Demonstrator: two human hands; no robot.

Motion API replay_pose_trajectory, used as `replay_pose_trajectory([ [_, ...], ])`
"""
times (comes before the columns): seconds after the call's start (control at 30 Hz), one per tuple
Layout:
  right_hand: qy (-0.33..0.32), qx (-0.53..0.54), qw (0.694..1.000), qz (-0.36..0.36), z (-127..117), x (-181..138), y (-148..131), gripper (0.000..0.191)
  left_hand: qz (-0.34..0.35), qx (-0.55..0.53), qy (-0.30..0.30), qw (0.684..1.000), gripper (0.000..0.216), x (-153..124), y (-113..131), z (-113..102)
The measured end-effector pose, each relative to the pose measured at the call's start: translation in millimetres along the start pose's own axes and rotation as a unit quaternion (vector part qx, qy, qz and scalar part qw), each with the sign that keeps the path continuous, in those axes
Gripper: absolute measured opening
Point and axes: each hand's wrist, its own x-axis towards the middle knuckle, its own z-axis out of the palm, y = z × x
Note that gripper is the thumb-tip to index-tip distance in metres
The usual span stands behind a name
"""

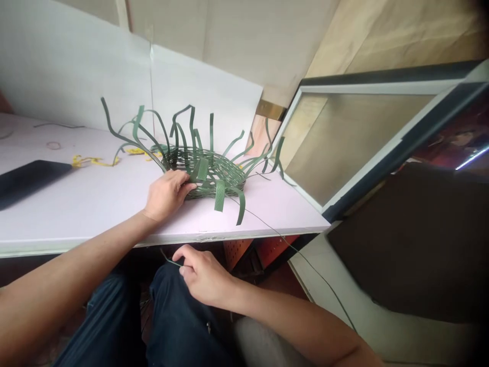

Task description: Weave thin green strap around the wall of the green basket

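A half-woven green basket (pixel 214 173) of flat plastic strips rests on the pale table (pixel 95 204), with several loose strip ends standing up and curling out from its rim. My left hand (pixel 166 193) rests on the table with its fingers closed on the basket's near left edge. Below the table edge, over my lap, my right hand (pixel 202 275) pinches a thin green strand (pixel 170 261). Another long thin green strand (pixel 298 252) runs from the basket over the table edge and down to the right.
A dark flat tablet-like object (pixel 26 178) lies at the table's left. Yellow strip scraps (pixel 91 161) lie behind it. A framed glass panel (pixel 344 142) leans at the table's right end. White boards stand behind the table. My knees in dark trousers (pixel 175 321) are below.
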Motion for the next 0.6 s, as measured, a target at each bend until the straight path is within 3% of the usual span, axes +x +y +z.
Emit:
replay_pose_trajectory([
  [0.17, 0.035, -0.02, 0.999, -0.019, 13.6, 16.3, -5.1, 0.031, 0.0, 0.042, 0.029, 0.999, 0.026, -2.8, 5.7, -6.4],
  [0.43, 0.082, 0.014, 0.996, -0.015, 12.5, 25.2, 6.0, 0.027, 0.017, 0.037, 0.019, 0.999, 0.021, -3.9, -3.3, -8.2],
  [0.6, 0.086, 0.028, 0.996, -0.002, 8.1, 25.1, 11.2, 0.024, 0.026, 0.032, 0.039, 0.998, 0.029, -17.3, -0.8, -32.7],
])
